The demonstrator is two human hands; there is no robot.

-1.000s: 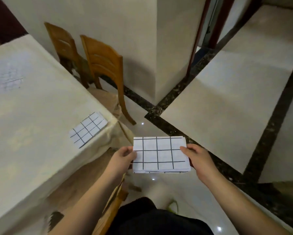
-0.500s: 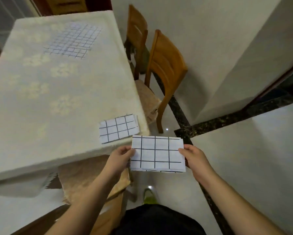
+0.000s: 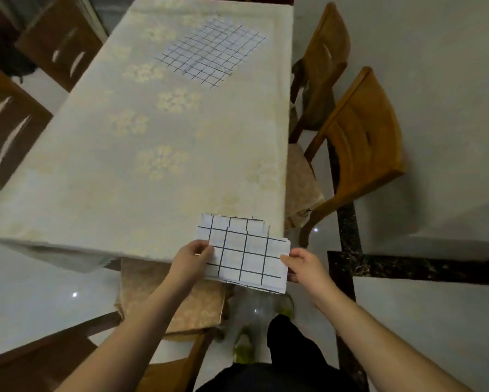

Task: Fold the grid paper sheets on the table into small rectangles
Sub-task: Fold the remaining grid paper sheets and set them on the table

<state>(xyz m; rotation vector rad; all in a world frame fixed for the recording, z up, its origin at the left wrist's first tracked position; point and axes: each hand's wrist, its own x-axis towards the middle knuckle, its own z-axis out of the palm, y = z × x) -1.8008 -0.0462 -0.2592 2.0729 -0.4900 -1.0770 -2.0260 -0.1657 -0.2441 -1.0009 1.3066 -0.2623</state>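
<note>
I hold a folded grid paper rectangle by its two short ends over the table's near right corner. My left hand pinches its left edge and my right hand pinches its right edge. It partly covers a second folded grid rectangle that lies on the tablecloth just behind it. A large unfolded grid sheet lies flat at the far right of the table.
Two wooden chairs stand along the table's right side, with a third chair's cushioned seat under the near edge. Dark wooden chair backs line the left. My legs and a shoe are on the glossy floor below.
The view has swung left so the table fills the frame. The held rectangle has come over the table corner and now overlaps the folded piece lying there.
</note>
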